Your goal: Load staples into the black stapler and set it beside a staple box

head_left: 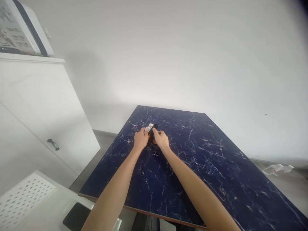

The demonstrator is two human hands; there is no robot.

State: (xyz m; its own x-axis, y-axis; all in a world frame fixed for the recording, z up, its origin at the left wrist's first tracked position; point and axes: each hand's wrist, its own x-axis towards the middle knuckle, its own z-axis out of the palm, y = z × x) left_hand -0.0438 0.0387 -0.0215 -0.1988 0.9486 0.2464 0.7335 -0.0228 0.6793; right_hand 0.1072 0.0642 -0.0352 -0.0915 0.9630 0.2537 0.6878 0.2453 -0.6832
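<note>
A small black item (155,126) with a white printed label (150,125) and a bit of orange is held just above or on the dark blue marbled table (192,138). My left hand (141,138) closes on its left side, fingers over the label's lower edge. From the right, my right hand (161,138) grips the black part, with the thumb pressed on top. The hands hide most of the item, so its exact kind cannot be made out.
A white cabinet (36,106) with a dark handle stands at the left, a white box (29,29) on top. Lower left are a perforated white panel (26,199) and a dark flat object (76,217). Clear plastic bottles (278,169) lie on the floor at right, and a wall (180,57) rises behind.
</note>
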